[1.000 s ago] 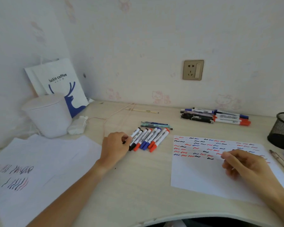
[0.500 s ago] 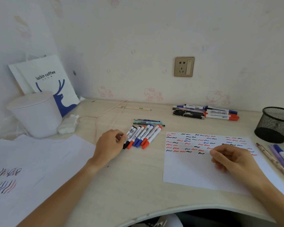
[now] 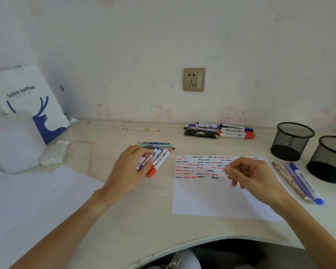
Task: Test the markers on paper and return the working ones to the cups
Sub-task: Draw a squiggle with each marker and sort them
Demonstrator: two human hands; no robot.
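Soft, even daylight, bluish cast, no glare. My hands throw only faint shadows on the counter (image 3: 144,226). Wide-angle bending toward the edges around the wall socket (image 3: 194,79). Image slightly soft throughout; left hand (image 3: 131,169) motion-blurred.

- Home study corner, likely a bedroom.
- Pale wallpaper (image 3: 163,45) printed with faint pink cartoon cats (image 3: 160,112) (domestic, not office decor).
- Wall socket (image 3: 194,79) above a light wood bench (image 3: 144,220).
- Coffee-shop paper bag (image 3: 27,98), mesh pen cups (image 3: 292,140), loose markers (image 3: 219,130).
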